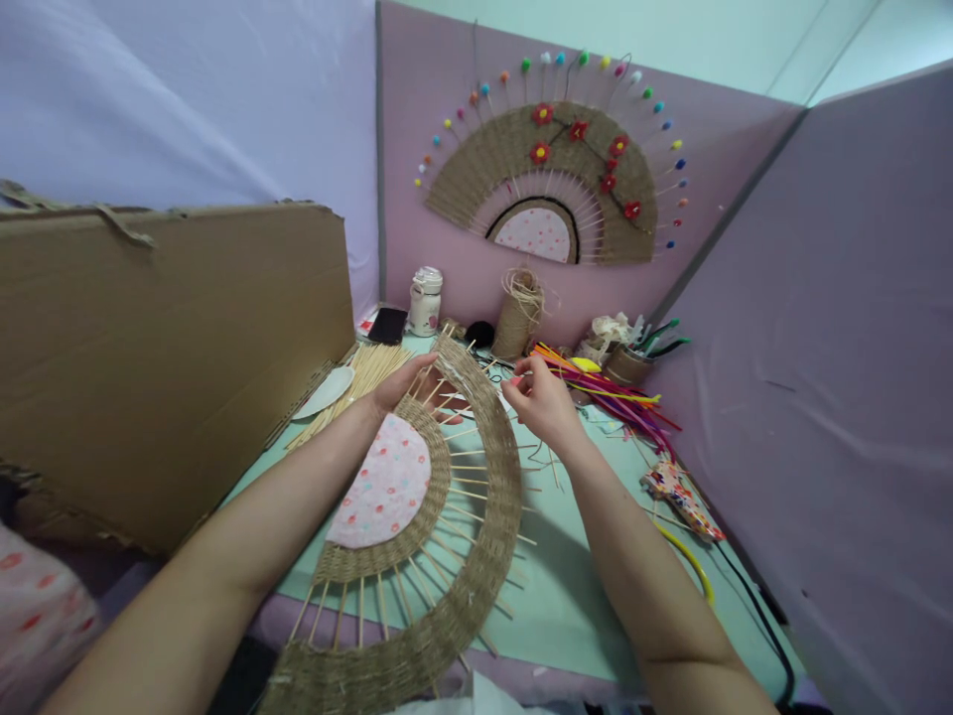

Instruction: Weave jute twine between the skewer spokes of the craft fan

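A half-made woven fan (476, 516) of jute twine on wooden skewers lies on the green table (581, 596), with a pink dotted fabric half-circle (385, 487) at its core. My left hand (406, 385) grips the fan's far end, fingers curled over the skewers and the outer woven band. My right hand (537, 397) is just right of that end, fingers pinched together on a thin strand of twine that is hard to make out.
A finished fan (551, 184) with red flowers and coloured beads hangs on the pink wall. A large cardboard sheet (164, 357) stands at left. A twine spool (519, 313), white jar (426, 300), loose skewers (357, 382), coloured sticks (611, 397) and a cup of tools (632, 357) crowd the back.
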A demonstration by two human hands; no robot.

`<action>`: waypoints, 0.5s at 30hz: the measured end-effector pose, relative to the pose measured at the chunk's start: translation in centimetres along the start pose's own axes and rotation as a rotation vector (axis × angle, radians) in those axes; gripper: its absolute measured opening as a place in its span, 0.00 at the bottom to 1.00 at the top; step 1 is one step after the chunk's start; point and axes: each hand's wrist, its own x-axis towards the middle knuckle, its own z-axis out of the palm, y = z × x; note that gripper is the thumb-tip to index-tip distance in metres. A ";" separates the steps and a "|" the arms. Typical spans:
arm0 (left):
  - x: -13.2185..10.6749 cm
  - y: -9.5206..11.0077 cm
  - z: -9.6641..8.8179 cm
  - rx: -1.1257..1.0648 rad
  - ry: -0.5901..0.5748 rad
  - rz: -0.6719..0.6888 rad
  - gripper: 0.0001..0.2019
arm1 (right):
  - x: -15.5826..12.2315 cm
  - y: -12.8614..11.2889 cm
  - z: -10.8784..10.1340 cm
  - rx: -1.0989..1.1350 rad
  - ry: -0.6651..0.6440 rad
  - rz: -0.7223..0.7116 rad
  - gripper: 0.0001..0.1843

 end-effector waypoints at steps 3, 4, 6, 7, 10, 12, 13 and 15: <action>0.0 0.0 0.2 -0.014 0.003 0.003 0.26 | 0.0 -0.2 0.0 -0.005 -0.013 -0.004 0.12; 0.0 0.0 0.2 -0.024 -0.008 0.005 0.26 | -0.1 -0.2 0.0 -0.008 -0.016 -0.004 0.12; 0.0 0.0 0.1 -0.040 -0.033 0.007 0.25 | -0.1 -0.4 -0.1 -0.017 -0.019 -0.001 0.12; 0.0 0.0 0.0 -0.045 -0.044 0.006 0.24 | -0.1 -0.4 -0.1 -0.021 -0.020 0.002 0.12; 0.0 -0.1 -0.2 -0.053 -0.076 0.008 0.23 | -0.1 -0.4 -0.1 -0.025 -0.023 0.006 0.12; 0.0 -0.1 -0.2 -0.059 -0.082 0.010 0.23 | -0.1 -0.3 -0.1 -0.018 -0.028 -0.001 0.13; 0.0 -0.1 -0.2 -0.060 -0.078 0.009 0.23 | -0.1 -0.2 -0.1 -0.010 -0.029 -0.007 0.12; 0.0 0.0 -0.1 -0.059 -0.058 0.004 0.24 | 0.0 0.0 -0.2 0.016 -0.026 -0.016 0.11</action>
